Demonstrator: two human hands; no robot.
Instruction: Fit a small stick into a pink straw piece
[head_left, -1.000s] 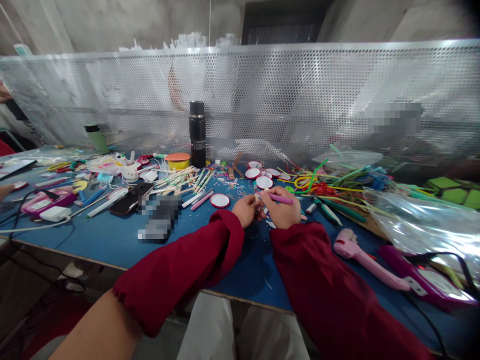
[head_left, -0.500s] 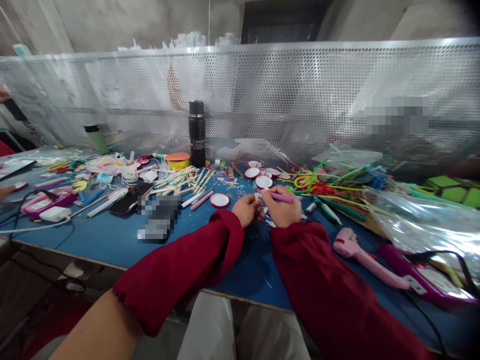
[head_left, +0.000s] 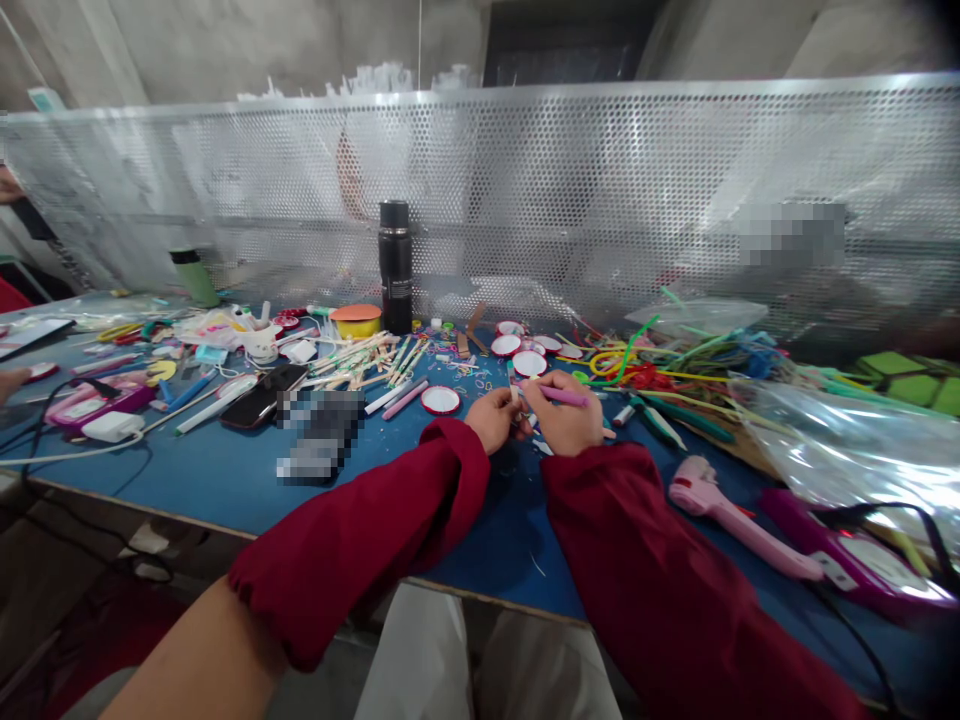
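Observation:
My right hand is closed around a pink-purple marker pen, its tip end pointing left toward my other hand. Pinched upright in the fingers of my left hand is a small pale stick with a green upper end. Both hands are close together above the blue table, and the pen's tip is too small to tell whether it touches the stick. Just beyond them lie several round white discs with red rims; another such disc is left of my left hand.
A pile of coloured sticks and a black bottle stand behind to the left, before a perforated metal screen. Two phones lie left. At right are green-handled pliers, a pink glue gun and a purple power strip.
Almost nothing differs. Both hands keep their hold on the stick and the marker pen, and the whole view has shifted very slightly.

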